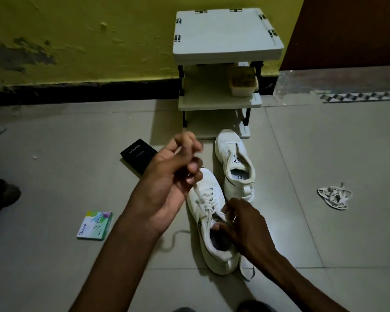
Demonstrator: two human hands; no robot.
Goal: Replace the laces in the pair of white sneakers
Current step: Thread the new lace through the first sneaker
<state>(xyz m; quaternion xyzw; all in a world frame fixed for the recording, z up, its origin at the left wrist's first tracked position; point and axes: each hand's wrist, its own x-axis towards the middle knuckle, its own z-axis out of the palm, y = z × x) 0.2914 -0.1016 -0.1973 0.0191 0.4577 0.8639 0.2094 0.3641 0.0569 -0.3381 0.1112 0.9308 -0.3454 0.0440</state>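
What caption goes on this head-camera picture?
Left hand holds a lace taut above the near sneaker; right hand grips that sneaker.

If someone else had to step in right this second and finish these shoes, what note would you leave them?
Left hand: raised, pinching the lace drawn up from the near sneaker.
Right hand: grips the near sneaker at its opening.
Far sneaker: on the floor beside it, with no lace showing in it. A loose pile of laces lies on the floor to the right.
Done: lace crosses most of the near sneaker's eyelets.
Left: probably the top eyelets here, then the whole far sneaker. Which laces are old or new cannot be told.
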